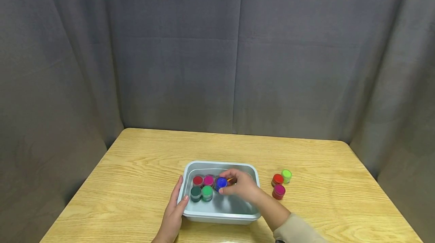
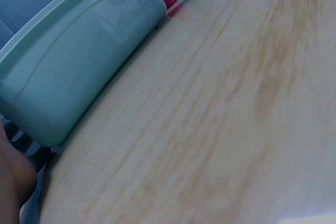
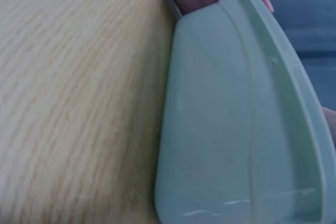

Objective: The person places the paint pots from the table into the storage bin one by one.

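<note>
"What does the head view show that the wrist views hide?"

"The small round blue-lidded jar (image 1: 221, 183), pinched between the right hand's (image 1: 240, 186) thumb and fingertips, inside the pale grey plastic tray (image 1: 217, 216)."

"Its look?"

"Bright blue lid, facing up; any tilt of its axis can't be told."

"The left hand (image 1: 174, 213)?"

"Thumb over the tray's rim, fingers along the outer wall."

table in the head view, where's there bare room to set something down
The table is bare left of the left hand, between the tub and the back curtain, and right of the loose jars. Inside the tub, its near-right floor looks free. Crowded: the tub's left half, with grouped jars, and its centre, where the right hand holds a blue jar.
</note>
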The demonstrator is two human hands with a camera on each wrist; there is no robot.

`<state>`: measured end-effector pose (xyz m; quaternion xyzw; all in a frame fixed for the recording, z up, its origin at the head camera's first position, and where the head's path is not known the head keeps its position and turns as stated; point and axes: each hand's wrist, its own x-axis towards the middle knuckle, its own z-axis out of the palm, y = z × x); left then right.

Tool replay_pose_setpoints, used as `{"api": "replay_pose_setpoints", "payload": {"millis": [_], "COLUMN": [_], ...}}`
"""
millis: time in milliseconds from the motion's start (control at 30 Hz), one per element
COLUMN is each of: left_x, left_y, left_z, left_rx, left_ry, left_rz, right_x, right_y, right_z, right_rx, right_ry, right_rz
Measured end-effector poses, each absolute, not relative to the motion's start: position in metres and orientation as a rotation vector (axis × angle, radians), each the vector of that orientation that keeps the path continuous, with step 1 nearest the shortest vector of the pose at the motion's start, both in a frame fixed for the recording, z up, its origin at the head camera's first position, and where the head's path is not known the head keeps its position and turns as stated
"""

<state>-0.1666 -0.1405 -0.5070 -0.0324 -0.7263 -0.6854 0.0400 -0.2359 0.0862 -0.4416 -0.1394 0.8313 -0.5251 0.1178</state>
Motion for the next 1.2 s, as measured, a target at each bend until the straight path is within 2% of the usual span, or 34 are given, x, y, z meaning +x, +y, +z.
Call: {"api": "replay_pose_setpoints", "payload": {"millis": [1200], "left_x": [-0.166], "left_y": [-0.141], "left_z": [-0.506], "left_rx": [-0.14], "left_ry": [-2.245], "left_rz": [-2.048], "right_x": [-0.235], "right_y": [0.07], "right_z": [-0.451], "right_rx": [-0.406], "right_ry": [2.578], "right_rz": [-1.211]}}
